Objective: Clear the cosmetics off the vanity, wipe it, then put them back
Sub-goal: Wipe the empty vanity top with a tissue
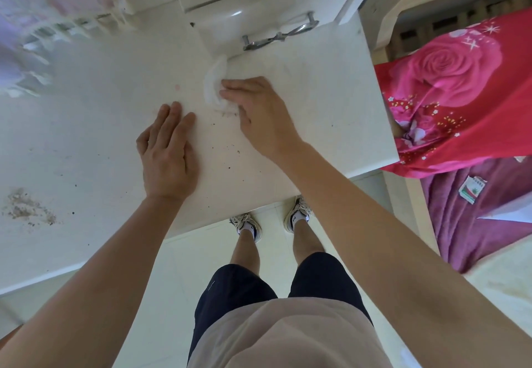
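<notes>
The white vanity top fills the middle of the head view and carries no cosmetics. My right hand presses a white tissue flat against the surface near the back, with straight fingers on top of it. My left hand rests palm down on the vanity just left of it, fingers straight and together. Dark specks lie scattered around both hands. A patch of brownish dirt sits at the front left of the top.
A drawer with a metal handle stands behind the tissue. A bed with a pink rose cover lies close to the vanity's right edge. My feet stand on the pale floor below the front edge. The back left is blurred.
</notes>
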A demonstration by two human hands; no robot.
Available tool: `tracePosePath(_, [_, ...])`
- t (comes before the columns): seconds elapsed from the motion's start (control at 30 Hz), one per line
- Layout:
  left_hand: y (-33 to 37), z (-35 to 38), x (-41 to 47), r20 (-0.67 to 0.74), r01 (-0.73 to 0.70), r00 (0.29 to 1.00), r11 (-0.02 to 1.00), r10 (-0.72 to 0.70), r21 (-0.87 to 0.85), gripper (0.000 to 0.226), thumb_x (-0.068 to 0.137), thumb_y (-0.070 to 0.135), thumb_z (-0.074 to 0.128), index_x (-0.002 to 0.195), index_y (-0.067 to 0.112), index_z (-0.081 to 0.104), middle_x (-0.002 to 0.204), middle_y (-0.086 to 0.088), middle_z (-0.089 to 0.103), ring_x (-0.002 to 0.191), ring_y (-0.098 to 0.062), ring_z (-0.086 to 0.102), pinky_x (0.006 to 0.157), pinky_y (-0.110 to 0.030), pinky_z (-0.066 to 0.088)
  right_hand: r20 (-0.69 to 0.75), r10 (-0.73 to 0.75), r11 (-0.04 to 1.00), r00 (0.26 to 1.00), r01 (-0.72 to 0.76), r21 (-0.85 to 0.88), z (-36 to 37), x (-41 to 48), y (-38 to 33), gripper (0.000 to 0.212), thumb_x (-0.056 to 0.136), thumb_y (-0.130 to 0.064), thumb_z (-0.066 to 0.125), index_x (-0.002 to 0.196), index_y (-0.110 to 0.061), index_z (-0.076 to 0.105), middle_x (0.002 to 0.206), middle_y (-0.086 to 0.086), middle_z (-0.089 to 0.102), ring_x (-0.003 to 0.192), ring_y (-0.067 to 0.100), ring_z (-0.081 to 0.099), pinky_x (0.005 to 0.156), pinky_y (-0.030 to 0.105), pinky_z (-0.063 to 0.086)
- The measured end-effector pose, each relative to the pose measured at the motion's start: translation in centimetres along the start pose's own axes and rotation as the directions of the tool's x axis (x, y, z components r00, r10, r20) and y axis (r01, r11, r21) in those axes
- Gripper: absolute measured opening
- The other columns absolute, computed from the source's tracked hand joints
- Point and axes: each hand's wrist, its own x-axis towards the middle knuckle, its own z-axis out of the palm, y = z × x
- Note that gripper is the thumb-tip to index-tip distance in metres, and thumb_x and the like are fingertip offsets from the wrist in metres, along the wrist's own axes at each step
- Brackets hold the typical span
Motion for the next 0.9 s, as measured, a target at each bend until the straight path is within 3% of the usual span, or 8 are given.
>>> tracePosePath(0.07, [-0.1,0.1,0.0,-0.005,0.0,1.0,1.0,-0.001,-0.005,0.041,0.095,0.006,0.038,0.131,0.01,0.057,0.146,-0.011,0.046,0.142,-0.022,0.034,0.106,-0.041,0.029,-0.224,0.075,0.995,0.972,-0.057,0.085,-2.1,0.0,0.8,0.04,0.081,0.011,0.052,0.109,-0.007,0.074,0.12,0.004,0.068,0.107,0.03,0.061,0.094,0.032,0.051])
tracePosePath(0.2, [-0.1,0.2,-0.1,-0.022,-0.001,1.0,1.0,0.001,-0.006,0.042,0.094,0.004,0.039,0.13,0.009,0.058,0.146,-0.011,0.047,0.141,-0.023,0.036,0.106,-0.041,0.029,-0.589,0.311,0.941,0.746,-0.329,0.08,-7.6,1.0,5.9,0.04,0.084,0.004,0.047,0.11,-0.012,0.074,0.123,0.005,0.064,0.114,0.024,0.06,0.099,0.035,0.049])
tracePosePath(0.3, [-0.1,0.2,0.0,-0.022,-0.002,1.0,1.0,0.002,0.0,0.042,0.093,0.005,0.038,0.13,0.01,0.058,0.146,-0.011,0.047,0.141,-0.024,0.036,0.105,-0.041,0.029,-0.467,0.458,0.814,0.756,-0.568,-0.123,-8.8,2.2,10.1,0.047,0.085,0.0,0.041,0.121,-0.012,0.068,0.136,0.009,0.057,0.123,0.028,0.051,0.107,0.03,0.039])
tracePosePath(0.43, [-0.2,0.2,0.0,-0.024,-0.018,1.0,1.0,0.018,0.008,0.042,0.093,0.005,0.038,0.129,0.009,0.058,0.145,-0.011,0.047,0.14,-0.025,0.037,0.105,-0.04,0.029,-0.431,0.429,0.78,0.794,-0.566,-0.267,-4.3,2.8,9.2,0.052,0.075,0.009,0.044,0.124,0.006,0.06,0.137,0.022,0.054,0.108,0.042,0.053,0.097,0.032,0.037])
tracePosePath(0.5, [-0.3,0.2,-0.1,-0.02,-0.017,1.0,1.0,0.017,0.009,0.042,0.092,0.004,0.039,0.13,0.009,0.058,0.146,-0.012,0.047,0.141,-0.025,0.037,0.106,-0.04,0.028,-0.407,0.313,0.852,0.858,-0.443,-0.278,-1.7,2.3,6.8,0.054,0.068,0.014,0.049,0.121,0.012,0.06,0.124,0.025,0.061,0.098,0.043,0.056,0.09,0.033,0.043])
tracePosePath(0.6, [-0.3,0.2,-0.1,-0.017,-0.019,1.0,1.0,0.02,0.01,0.042,0.092,0.005,0.039,0.131,0.01,0.057,0.146,-0.011,0.047,0.141,-0.024,0.036,0.106,-0.04,0.028,-0.134,0.164,0.946,0.977,-0.194,-0.258,1.0,0.7,2.4,0.06,0.068,0.016,0.047,0.126,0.005,0.06,0.131,0.014,0.061,0.103,0.039,0.053,0.091,0.037,0.048])
tracePosePath(0.7, [-0.5,0.2,0.0,-0.021,-0.021,1.0,1.0,0.021,0.013,0.042,0.093,0.007,0.039,0.131,0.01,0.057,0.146,-0.011,0.047,0.141,-0.024,0.035,0.105,-0.042,0.029,0.067,0.093,0.986,0.993,-0.082,-0.144,1.2,0.2,0.6,0.045,0.081,0.009,0.052,0.121,-0.003,0.066,0.136,0.007,0.059,0.111,0.033,0.054,0.097,0.031,0.044])
tracePosePath(0.9, [-0.1,0.1,0.0,-0.029,0.003,1.0,0.999,-0.002,0.032,0.035,0.097,0.017,0.043,0.127,0.012,0.06,0.144,-0.009,0.05,0.14,-0.022,0.038,0.105,-0.04,0.029,-0.386,0.29,0.929,0.876,-0.355,-0.108,-5.8,-0.1,5.2,0.053,0.083,0.001,0.043,0.128,-0.018,0.064,0.123,0.013,0.054,0.108,0.024,0.054,0.088,0.024,0.047])
